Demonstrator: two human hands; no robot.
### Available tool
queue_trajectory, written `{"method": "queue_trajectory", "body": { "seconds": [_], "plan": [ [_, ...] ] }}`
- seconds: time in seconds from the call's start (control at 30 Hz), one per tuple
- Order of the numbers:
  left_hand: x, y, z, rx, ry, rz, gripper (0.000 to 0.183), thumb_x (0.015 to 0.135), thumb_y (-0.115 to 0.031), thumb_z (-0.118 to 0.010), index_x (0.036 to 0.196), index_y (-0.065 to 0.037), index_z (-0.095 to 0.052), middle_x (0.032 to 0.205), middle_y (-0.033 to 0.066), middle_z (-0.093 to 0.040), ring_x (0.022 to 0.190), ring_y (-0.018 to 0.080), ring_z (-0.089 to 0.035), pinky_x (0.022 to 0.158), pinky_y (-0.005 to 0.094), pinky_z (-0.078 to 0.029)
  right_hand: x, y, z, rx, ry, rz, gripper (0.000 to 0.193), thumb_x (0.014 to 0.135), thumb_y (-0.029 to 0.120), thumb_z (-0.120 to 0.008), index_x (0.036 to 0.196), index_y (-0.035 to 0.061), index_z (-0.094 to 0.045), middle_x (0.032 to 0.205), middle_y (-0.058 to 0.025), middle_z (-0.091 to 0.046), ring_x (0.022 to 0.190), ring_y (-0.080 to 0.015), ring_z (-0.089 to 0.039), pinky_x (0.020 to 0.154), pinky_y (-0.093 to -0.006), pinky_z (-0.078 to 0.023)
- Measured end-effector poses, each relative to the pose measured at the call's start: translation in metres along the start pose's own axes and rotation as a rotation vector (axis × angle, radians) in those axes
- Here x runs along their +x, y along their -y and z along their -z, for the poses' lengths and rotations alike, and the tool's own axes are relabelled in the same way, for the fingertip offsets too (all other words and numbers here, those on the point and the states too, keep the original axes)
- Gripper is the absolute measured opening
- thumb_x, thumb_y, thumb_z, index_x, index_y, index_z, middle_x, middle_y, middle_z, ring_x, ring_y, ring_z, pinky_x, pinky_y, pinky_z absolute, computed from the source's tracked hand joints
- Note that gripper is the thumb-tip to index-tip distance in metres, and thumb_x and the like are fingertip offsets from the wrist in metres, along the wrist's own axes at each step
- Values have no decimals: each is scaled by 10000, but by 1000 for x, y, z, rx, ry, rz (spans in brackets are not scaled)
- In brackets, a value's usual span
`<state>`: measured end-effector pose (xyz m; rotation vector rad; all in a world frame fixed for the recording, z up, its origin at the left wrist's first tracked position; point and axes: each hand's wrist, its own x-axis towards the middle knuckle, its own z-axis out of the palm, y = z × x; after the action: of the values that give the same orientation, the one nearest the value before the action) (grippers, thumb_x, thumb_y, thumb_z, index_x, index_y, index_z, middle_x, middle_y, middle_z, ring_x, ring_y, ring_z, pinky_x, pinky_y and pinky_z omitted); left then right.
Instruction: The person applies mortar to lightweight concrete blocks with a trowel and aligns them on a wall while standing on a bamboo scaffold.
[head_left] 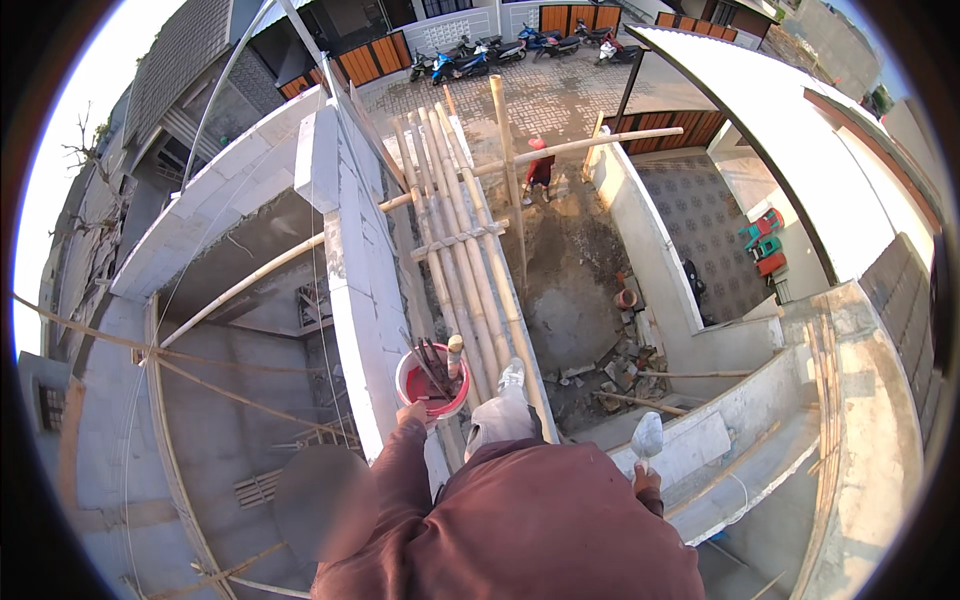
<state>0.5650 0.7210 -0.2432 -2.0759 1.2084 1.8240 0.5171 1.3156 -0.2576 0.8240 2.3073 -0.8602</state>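
Note:
My left hand [411, 413] is closed on the near rim of a red bucket [402, 378] with a pale edge. Several dark, slender tools [430, 368] stand in the bucket, along with a light, thick-ended handle [455, 344]. Away to the right, my right hand [648, 484] grips a trowel [647, 437], its grey blade pointing up and away from me. Below me lies a walkway of bamboo poles [455, 235], and one of my shoes [512, 374] rests on it beside the bucket.
A white block wall [350, 270] runs along the walkway's left side. An upright bamboo post [508, 150] and a crossing pole [600, 142] stand ahead. Far below, a person in red [540, 170] is on the ground near rubble [620, 370]. Motorbikes [460, 66] are parked beyond.

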Motion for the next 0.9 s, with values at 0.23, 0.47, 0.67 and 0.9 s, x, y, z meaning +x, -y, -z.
{"method": "queue_trajectory", "body": {
  "seconds": [0.23, 0.47, 0.67, 0.9],
  "plan": [
    [65, -42, -1, 103, -44, 68, 290, 882, -108, -448, 1057, -148, -675, 1039, 132, -651, 868, 275, -675, 741, 395, -582, -52, 224, 9, 405, 67, 393, 248, 836, 210, -698, 876, 1, -569, 682, -44, -571, 554, -112, -543, 467, -265, -445],
    [48, -96, -34, 88, 55, 17, 302, 889, -123, -471, 1156, -18, -566, 1022, 158, -648, 866, 279, -683, 742, 402, -590, -29, 216, 8, 234, 86, 422, 261, 867, 251, -655, 897, 6, -570, 678, -44, -562, 534, -116, -540, 474, -286, -453],
    [73, -109, 12, 78, 37, -129, 303, 864, -107, -504, 1129, 35, -539, 1031, 169, -646, 871, 300, -684, 727, 420, -596, -27, 97, -46, -35, 293, 40, 320, 874, 278, -635, 1001, -14, -606, 791, -100, -635, 608, -161, -584, 542, -342, -489],
    [0, -136, -25, -24, 18, -184, 292, 829, -91, -537, 1079, 57, -571, 969, 159, -665, 816, 281, -696, 693, 391, -606, 36, 115, -32, -191, 186, 76, 364, 868, 292, -636, 1014, -39, -600, 822, -136, -641, 665, -200, -606, 584, -361, -499]
  ]
}}
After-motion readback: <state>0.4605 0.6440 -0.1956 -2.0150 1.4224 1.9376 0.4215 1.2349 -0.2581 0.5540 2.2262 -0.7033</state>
